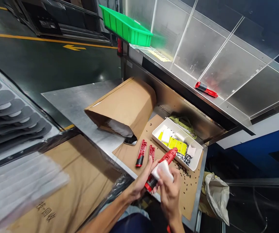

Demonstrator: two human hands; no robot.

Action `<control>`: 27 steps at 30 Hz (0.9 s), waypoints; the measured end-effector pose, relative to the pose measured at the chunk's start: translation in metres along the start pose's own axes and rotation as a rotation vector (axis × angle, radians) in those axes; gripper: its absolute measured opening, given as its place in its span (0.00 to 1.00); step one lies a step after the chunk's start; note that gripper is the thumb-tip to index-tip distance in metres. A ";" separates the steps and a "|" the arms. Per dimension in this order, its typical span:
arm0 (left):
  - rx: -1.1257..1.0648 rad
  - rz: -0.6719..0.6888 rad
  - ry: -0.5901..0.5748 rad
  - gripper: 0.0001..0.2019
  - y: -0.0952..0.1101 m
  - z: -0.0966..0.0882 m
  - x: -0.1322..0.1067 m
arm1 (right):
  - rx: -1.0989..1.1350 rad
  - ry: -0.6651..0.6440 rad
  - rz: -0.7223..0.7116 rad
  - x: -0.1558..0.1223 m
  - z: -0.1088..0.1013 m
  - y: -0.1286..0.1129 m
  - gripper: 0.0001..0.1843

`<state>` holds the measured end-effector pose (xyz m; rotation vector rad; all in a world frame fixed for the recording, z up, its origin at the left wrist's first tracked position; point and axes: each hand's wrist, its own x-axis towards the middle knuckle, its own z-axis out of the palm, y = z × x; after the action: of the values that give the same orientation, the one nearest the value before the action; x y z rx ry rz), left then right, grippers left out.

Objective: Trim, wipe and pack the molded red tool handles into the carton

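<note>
So, what has the left hand [139,184] got?

Its grip is closed around a red power-tool body [167,156]; the fingers wrap the lower part, and the tip points up toward a white plastic tray [177,144].

And the right hand [170,195]?

Its grip is closed too, pinching a white pad [163,170] against that body; I can't tell whether the pad is cloth or foam.

Where's all that, going by the tray?

Just in front of it, above a brown cardboard sheet [190,197]; from this view I can't tell whether the tool touches the tray.

What's in the tray?

Yellow cards [177,145] and a heap of black screws [186,158]; more loose screws [183,171] lie on the sheet just beside it.

And around it?

Two red tool shells [141,153] lie to its left on the sheet; farther left, a kraft paper bag [122,108] rests on its side on the steel worktop [66,103], with a phone [130,140] at its mouth; well behind the tray, a steel shelf [197,55] carries a red tool [206,89] and a green plastic crate [126,29].
</note>
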<state>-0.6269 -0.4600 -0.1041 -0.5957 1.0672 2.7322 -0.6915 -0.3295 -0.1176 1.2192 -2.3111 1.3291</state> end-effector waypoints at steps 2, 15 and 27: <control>0.155 0.100 0.038 0.51 -0.006 -0.002 0.000 | 0.012 0.047 -0.056 0.002 0.003 0.003 0.16; 0.327 0.219 0.097 0.53 -0.026 -0.020 -0.016 | -0.083 0.343 0.295 0.060 -0.059 0.049 0.28; 0.333 0.240 0.144 0.47 -0.025 -0.034 -0.010 | -0.175 0.156 0.374 0.065 -0.032 0.136 0.38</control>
<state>-0.6007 -0.4644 -0.1385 -0.6544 1.6846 2.6398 -0.8408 -0.3057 -0.1492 0.6274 -2.5570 1.2408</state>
